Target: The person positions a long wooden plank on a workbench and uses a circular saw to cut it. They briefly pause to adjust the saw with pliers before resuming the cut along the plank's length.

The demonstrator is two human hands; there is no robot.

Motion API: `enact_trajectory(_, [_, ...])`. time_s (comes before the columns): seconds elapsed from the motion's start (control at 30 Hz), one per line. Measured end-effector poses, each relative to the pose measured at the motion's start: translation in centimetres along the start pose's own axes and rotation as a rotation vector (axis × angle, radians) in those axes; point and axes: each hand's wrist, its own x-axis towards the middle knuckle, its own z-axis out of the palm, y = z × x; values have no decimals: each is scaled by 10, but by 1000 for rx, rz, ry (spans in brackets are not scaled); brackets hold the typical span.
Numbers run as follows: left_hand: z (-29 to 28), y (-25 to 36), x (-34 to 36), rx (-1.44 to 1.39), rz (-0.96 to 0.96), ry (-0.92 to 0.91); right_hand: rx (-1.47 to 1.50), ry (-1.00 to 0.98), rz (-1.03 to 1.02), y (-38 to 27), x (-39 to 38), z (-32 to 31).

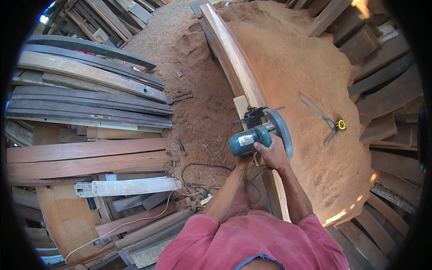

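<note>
A circular saw (pixel 258 137) with a teal motor housing and grey blade guard sits on a long, pale wooden beam (pixel 236 58). The beam runs from the far top down past my right arm. My right hand (pixel 273 152) is wrapped round the saw's rear handle, thumb on top. Below the motor housing, my left hand (pixel 245 163) reaches in close to the beam's left side. The housing hides its fingers, so what they touch cannot be made out. A short light wood piece (pixel 241 107) lies beside the beam, just ahead of the saw.
Sawdust (pixel 310 90) is heaped on the right, with a yellow tape measure (pixel 340 124) and a thin metal strip (pixel 313 107) on it. Stacked planks (pixel 85 150) line the left; more timber (pixel 387 108) stands right. A hammer (pixel 181 97) and dark cable (pixel 202 165) lie left of the beam.
</note>
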Motion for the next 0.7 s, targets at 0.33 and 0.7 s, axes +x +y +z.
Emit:
enact_trajectory(0.33, [2,28,13,-6,-30,22,9,1,-3,-8,23,4])
enact_trajectory(0.7, [-5,35,38,-33,-13,40,20,5,-5,-22,46,6])
